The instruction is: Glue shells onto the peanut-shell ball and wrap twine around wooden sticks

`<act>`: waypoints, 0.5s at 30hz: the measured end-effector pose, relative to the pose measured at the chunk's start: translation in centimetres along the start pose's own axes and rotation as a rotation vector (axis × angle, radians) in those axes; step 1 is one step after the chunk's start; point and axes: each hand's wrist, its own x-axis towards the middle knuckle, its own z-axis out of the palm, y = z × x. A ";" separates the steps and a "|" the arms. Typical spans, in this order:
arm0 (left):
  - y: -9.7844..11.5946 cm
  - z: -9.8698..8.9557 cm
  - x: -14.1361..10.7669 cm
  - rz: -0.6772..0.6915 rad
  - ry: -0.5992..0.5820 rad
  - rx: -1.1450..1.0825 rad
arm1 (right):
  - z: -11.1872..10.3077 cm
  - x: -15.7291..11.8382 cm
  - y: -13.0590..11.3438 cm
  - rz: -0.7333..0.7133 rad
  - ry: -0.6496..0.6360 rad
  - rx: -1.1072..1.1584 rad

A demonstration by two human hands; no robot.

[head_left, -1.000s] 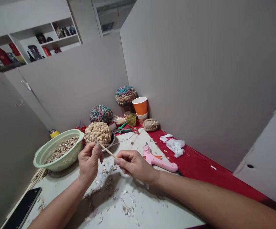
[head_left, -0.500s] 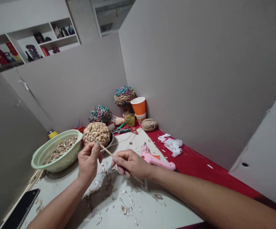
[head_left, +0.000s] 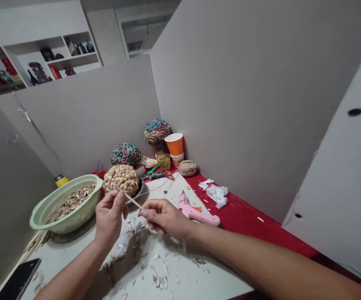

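Observation:
A thin pale wooden stick (head_left: pixel 133 201) runs between my two hands above the white board. My left hand (head_left: pixel 109 216) pinches its upper left end between thumb and fingers. Farther along the stick, my right hand (head_left: pixel 164 217) grips it with thumb and fingertips. Just behind my left hand sits a ball covered in tan shells (head_left: pixel 121 180), resting in a dark dish. Right of my right hand lies a pink glue gun (head_left: pixel 199 211). Loose shell pieces (head_left: pixel 160 281) are scattered over the board below.
A green basin (head_left: pixel 97 185) of shells stands left, with a phone (head_left: pixel 19 279) nearer me. Behind are two multicoloured balls (head_left: pixel 125 154), an orange cup (head_left: pixel 174 146), pliers, scissors and a twine ball (head_left: pixel 188 168). White crumpled plastic (head_left: pixel 216 193) lies on red cloth beside the grey partition.
The view has turned slightly, so the table things appear lower and farther left. Both hands keep hold of the stick in nearly the same pose.

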 end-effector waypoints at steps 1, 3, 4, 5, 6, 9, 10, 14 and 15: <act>-0.1 -0.1 0.0 -0.001 0.002 0.010 | 0.1 0.0 0.0 -0.054 0.080 -0.070; -0.3 -0.3 0.1 -0.005 0.003 0.021 | 0.4 -0.2 0.1 -0.149 0.179 -0.179; -0.3 -0.3 0.1 -0.006 0.003 0.021 | 0.4 -0.2 0.1 -0.183 0.197 -0.212; -0.3 -0.3 0.1 -0.008 0.002 0.018 | 0.5 -0.2 0.1 -0.200 0.199 -0.227; -0.2 -0.3 0.2 -0.007 0.002 0.010 | 0.5 -0.2 0.1 -0.207 0.195 -0.227; 0.4 0.0 0.3 0.004 0.012 -0.005 | 0.5 -0.2 -0.1 -0.190 0.155 -0.196; 0.6 0.1 0.3 0.001 0.012 -0.019 | 0.5 -0.2 -0.2 -0.182 0.138 -0.181; 0.9 0.2 0.0 0.000 0.005 -0.041 | 0.3 -0.4 -0.5 -0.108 -0.007 -0.059; 0.8 0.2 -0.1 0.009 0.006 -0.031 | 0.2 -0.4 -0.5 -0.076 -0.061 -0.021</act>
